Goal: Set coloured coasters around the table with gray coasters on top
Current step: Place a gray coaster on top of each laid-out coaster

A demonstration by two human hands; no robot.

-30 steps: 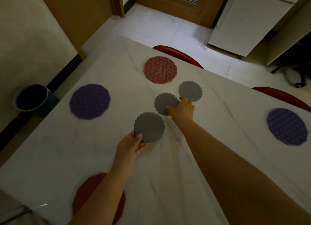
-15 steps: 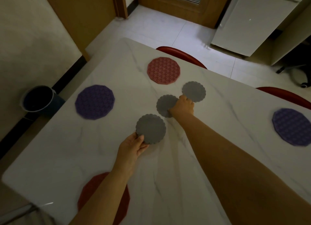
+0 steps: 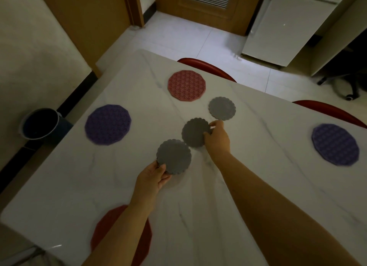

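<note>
Three gray scalloped coasters lie near the middle of the white marble table. My left hand pinches the near gray coaster at its lower edge. My right hand grips the right edge of the middle gray coaster, which looks lifted. The far gray coaster lies flat, untouched. Around them lie coloured coasters: a pink one at the far edge, a purple one at the left, another purple one at the right, and a dark red one partly under my left forearm.
Two red chair backs stand at the table's far side. A dark bucket sits on the floor to the left. A white cabinet and a wooden door are beyond.
My right hand has drawn back from the far gray coaster and now grips the middle one by its right edge. My left hand keeps its hold on the near one.
</note>
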